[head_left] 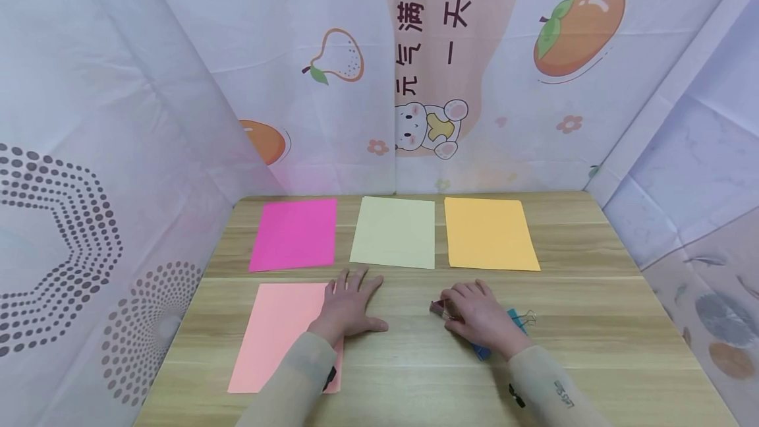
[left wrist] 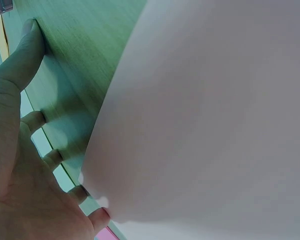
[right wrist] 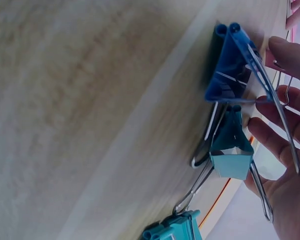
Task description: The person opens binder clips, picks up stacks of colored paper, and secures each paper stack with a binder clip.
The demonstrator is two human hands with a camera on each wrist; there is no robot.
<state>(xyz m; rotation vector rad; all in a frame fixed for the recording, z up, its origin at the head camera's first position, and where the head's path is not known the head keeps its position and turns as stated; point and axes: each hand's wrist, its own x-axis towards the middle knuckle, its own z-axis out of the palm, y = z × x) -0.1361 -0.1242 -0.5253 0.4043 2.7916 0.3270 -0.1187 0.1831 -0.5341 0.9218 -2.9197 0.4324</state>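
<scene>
My left hand [head_left: 350,308] lies with its fingers spread, over the right edge of the light pink paper [head_left: 279,335]. In the left wrist view its fingertips touch the wooden table and the thumb points away from the paper. My right hand [head_left: 479,313] pinches a dark pink binder clip [head_left: 437,308] between thumb and fingers. Under and beside that hand are a blue binder clip [right wrist: 232,65], a turquoise binder clip [right wrist: 232,165] and another turquoise clip [right wrist: 177,230]. The palm hides part of these clips in the head view.
Along the table's far side lie a magenta paper [head_left: 295,234], a pale green paper [head_left: 394,232] and an orange-yellow paper [head_left: 491,234]. A printed curtain [head_left: 356,117] hangs right behind the table [head_left: 391,381] and at both sides.
</scene>
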